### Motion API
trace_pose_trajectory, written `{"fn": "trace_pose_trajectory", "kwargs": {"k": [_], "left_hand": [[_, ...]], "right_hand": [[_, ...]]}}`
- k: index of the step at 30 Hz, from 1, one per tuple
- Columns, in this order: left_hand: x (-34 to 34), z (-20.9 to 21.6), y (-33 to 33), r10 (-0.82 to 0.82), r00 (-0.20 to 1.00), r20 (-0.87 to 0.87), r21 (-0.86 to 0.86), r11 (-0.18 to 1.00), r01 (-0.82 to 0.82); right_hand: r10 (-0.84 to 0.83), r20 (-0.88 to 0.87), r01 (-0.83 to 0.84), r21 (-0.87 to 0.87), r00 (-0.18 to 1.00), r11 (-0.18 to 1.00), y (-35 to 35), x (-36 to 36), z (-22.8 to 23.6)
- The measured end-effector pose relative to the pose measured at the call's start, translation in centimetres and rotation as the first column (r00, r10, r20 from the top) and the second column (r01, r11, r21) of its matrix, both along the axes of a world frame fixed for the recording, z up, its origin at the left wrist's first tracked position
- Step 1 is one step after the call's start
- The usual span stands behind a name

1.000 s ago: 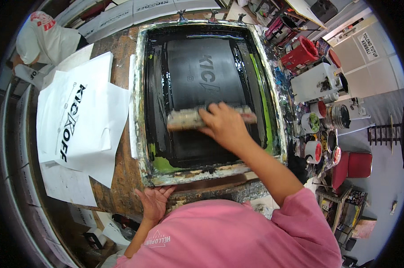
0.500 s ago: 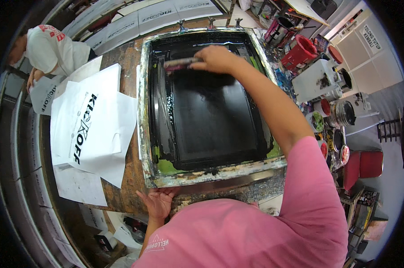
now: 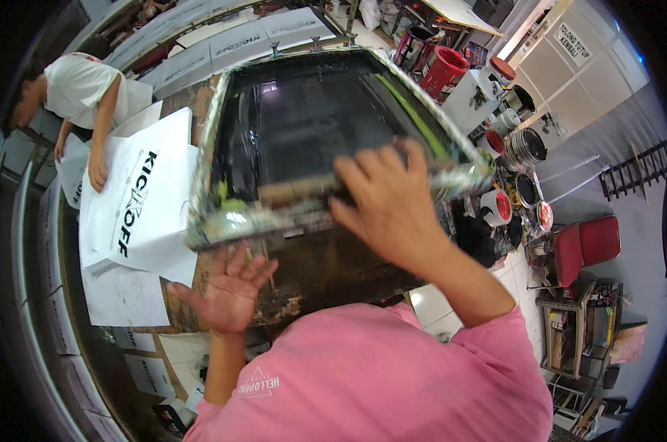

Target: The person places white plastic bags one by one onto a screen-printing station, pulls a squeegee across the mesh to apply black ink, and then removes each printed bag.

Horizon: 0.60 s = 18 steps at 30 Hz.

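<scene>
A screen printing frame (image 3: 223, 225) with a paint-crusted rim stands tilted, its near edge raised off the table and blurred by motion. Black ink coats its mesh (image 3: 304, 118). At this near edge my right hand (image 3: 396, 210) is closed on a wooden-handled squeegee (image 3: 297, 190), which lies across the inside of the frame. My left hand (image 3: 229, 295) is open, palm up and fingers spread, just below the frame's near left corner and holding nothing. Left of the frame lies a stack of white sheets (image 3: 153, 214), the top one printed in black.
A co-worker in a white shirt (image 3: 90, 85) leans in at the far left, one hand (image 3: 98, 169) at the sheets. Paint cans and a red bucket (image 3: 445, 70) crowd the right side. Printed sheets lie on racks at the back. A red chair (image 3: 580, 247) stands at right.
The frame's near edge has risen. My right hand has brought the squeegee from the far side to the near edge. My left hand has moved up and left. The co-worker's hand has reached the sheets.
</scene>
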<state>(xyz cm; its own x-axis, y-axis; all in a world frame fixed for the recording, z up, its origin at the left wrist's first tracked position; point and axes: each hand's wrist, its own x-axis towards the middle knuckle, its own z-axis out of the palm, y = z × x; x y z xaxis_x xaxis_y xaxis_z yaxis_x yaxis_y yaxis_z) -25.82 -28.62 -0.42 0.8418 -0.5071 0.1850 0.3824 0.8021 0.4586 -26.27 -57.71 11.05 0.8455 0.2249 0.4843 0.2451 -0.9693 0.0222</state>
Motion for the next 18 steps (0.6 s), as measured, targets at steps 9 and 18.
{"fn": "trace_pose_trajectory", "kwargs": {"k": [9, 18], "left_hand": [[4.8, -4.2, -4.5, -0.551, 0.693, 0.465, 0.267, -0.659, -0.703], [4.1, -4.5, -5.7, -0.476, 0.676, 0.563, 0.459, -0.499, -0.735]], "right_hand": [[0.066, 0.361, -0.057, -0.037, 0.930, 0.998, -2.0, 8.3, 8.4], [-0.017, 0.146, -0.005, 0.146, 0.989, 0.989, -1.3, 11.8, 14.5]]}}
